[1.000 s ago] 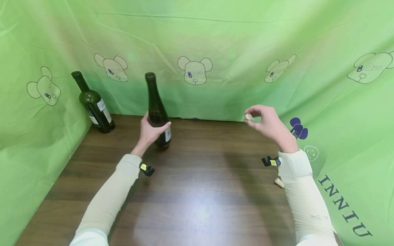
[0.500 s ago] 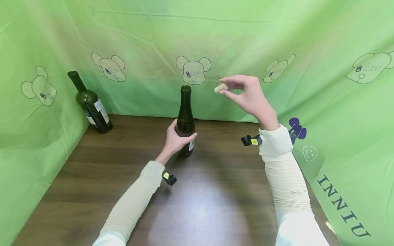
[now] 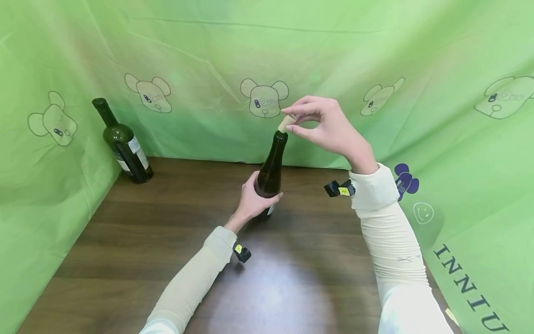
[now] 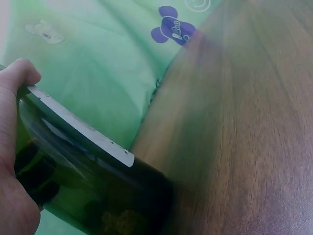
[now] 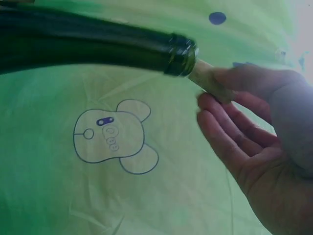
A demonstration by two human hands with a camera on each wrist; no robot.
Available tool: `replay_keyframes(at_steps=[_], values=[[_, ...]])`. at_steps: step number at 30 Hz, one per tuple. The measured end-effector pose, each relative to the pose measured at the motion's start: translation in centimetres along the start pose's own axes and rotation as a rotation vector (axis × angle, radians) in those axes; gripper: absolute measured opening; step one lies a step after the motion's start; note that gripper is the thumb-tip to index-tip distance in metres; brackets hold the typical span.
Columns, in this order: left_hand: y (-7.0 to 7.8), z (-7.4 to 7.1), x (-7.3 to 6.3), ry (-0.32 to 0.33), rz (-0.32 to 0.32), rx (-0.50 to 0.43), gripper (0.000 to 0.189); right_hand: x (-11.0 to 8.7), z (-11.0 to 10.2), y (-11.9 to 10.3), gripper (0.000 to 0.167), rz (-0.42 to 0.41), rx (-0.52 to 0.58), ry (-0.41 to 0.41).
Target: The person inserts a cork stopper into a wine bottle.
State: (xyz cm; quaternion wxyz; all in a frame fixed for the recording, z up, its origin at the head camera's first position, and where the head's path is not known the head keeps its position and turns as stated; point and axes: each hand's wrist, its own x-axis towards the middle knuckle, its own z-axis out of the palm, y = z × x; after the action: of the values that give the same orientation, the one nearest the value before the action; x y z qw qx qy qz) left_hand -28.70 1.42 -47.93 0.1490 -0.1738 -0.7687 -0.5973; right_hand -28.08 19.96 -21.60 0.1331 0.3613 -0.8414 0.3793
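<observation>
My left hand point(image 3: 255, 199) grips a dark green wine bottle point(image 3: 271, 169) round its body; the bottle leans a little to the right. In the left wrist view the bottle's lower part point(image 4: 98, 181) shows, with a pale label along one side. Between thumb and fingers my right hand point(image 3: 323, 125) pinches a light cork point(image 3: 286, 123) at the bottle's mouth. Seen from the right wrist, the cork point(image 5: 211, 81) sits tilted against the rim of the bottle neck point(image 5: 181, 54). Whether its end is inside the opening I cannot tell.
A second green bottle point(image 3: 127, 148) with a white label stands upright at the back left of the wooden table point(image 3: 167, 218). Green printed cloth point(image 3: 200, 60) walls the back and sides. Part of a pale piece point(image 3: 452, 317) shows at the lower right edge.
My left hand has carried the bottle to the right, and it now leans. My right hand has moved left with the cork, up and over to the bottle's mouth.
</observation>
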Motion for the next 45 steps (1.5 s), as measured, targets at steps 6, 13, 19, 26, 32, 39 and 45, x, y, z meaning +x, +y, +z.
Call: replay_keyframes(at_steps=[6,13,19,26,32,39,45], values=[[-0.5,0.0,0.4,-0.009,0.000,-0.030,0.062,0.8,0.0,-1.1,0.030,-0.020,-0.124,-0.074],[-0.5,0.1,0.5,-0.050,-0.009,0.002,0.069,1.6,0.0,-1.8,0.031,0.023,-0.203,-0.164],[-0.8,0.5,0.6,-0.051,-0.006,-0.005,0.070,2.3,-0.1,-1.9,0.029,0.068,-0.231,-0.231],[-1.2,0.5,0.5,-0.041,0.023,-0.033,0.068,4.0,-0.5,-3.3,0.024,0.164,-0.354,-0.373],[-1.5,0.4,0.5,-0.036,0.036,-0.040,0.067,6.1,-0.9,-5.1,0.022,0.232,-0.399,-0.534],[-1.6,0.3,0.5,-0.041,0.042,-0.066,0.067,7.1,-1.0,-6.0,0.020,0.285,-0.381,-0.579],[-1.8,0.4,0.2,-0.025,0.056,-0.109,0.069,7.4,-0.8,-5.9,0.017,0.274,-0.375,-0.586]])
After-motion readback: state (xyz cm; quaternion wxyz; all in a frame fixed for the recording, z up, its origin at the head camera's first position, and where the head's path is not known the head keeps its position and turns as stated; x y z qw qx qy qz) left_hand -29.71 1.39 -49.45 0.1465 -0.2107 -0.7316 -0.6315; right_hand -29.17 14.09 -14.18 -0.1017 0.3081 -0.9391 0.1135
